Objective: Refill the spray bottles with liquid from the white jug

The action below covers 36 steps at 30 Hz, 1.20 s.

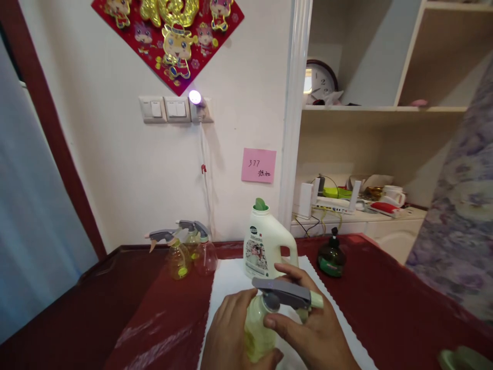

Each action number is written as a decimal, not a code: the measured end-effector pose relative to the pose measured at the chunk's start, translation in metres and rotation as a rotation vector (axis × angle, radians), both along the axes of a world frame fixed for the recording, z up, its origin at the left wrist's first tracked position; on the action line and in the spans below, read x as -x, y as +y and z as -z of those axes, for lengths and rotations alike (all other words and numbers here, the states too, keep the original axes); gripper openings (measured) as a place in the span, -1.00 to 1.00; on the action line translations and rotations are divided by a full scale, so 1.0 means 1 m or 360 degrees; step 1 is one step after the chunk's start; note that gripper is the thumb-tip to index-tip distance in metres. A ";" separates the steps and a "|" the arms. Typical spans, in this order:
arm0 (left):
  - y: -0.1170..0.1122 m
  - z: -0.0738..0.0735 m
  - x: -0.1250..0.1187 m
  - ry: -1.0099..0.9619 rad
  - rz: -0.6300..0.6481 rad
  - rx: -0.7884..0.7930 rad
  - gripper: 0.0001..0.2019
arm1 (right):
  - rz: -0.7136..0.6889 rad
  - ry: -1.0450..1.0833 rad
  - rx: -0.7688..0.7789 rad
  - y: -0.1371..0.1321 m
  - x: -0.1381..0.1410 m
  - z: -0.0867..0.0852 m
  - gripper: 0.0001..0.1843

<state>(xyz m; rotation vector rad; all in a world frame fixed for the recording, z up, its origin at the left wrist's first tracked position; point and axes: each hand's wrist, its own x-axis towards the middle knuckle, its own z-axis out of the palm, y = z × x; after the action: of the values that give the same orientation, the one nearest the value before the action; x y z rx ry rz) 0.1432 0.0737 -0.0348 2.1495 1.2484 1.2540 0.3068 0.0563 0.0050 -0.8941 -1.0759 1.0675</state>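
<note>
A pale yellow-green spray bottle (259,331) with a grey and light green trigger head stands in front of me, just over the white cloth. My left hand (230,329) wraps round its body from the left. From the right, my right hand (308,329) grips the neck and head, its thumb against the collar and its index finger raised behind the grey top. The trigger is mostly hidden by that hand. Directly beyond the hands, a cream detergent jug (262,241) shows its green spout with no cap on it.
Several clear spray bottles (179,262) with grey heads stand together at the back left. A dark green pump bottle (331,257) sits to the right of the white cloth (227,277). A green object (460,358) is cut off at the lower right. The wall closes off the table's (162,329) far side.
</note>
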 end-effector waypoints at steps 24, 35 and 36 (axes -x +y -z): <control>-0.001 0.007 -0.009 -0.0100 -0.0464 -0.0151 -0.52 | 0.1140 -0.1404 -0.0957 -0.003 0.021 0.015 -0.41; 0.000 0.018 -0.011 0.0073 -0.0430 -0.0283 -0.46 | 0.1119 -0.0885 -0.0339 0.002 0.040 0.011 -0.31; 0.000 0.017 -0.011 0.0037 -0.0391 -0.0235 -0.47 | 0.1034 -0.0822 -0.0320 0.000 0.039 0.008 -0.30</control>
<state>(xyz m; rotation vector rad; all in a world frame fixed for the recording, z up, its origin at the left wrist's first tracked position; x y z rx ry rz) 0.1541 0.0742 -0.0514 2.1666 1.5104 1.4647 0.2674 0.0566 -0.0027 -1.2732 -1.1613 0.1836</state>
